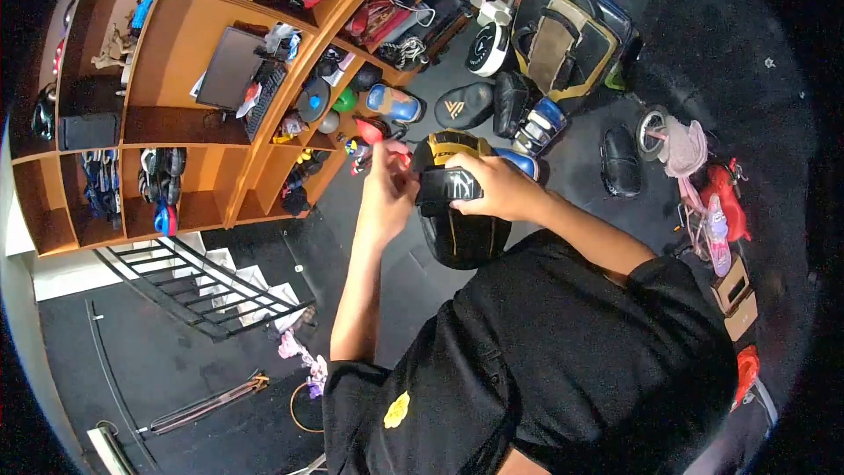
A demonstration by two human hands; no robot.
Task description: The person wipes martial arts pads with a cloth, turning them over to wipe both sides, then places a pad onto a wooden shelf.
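Observation:
A black pad with a yellow band is in front of my chest. Across its upper part lies a black strap with pale lettering, and my right hand is closed on this strap, thumb below and fingers above. On the pad's left side, my left hand is raised near the strap's end, its fingers bent and partly spread, with nothing visible held in them. Whether its fingertips touch the strap is hard to see.
Wooden shelves with gear and a monitor stand at the left. Several pads lie on the floor ahead, including a black one and a blue one. A pink child's bike is at the right, stairs lower left.

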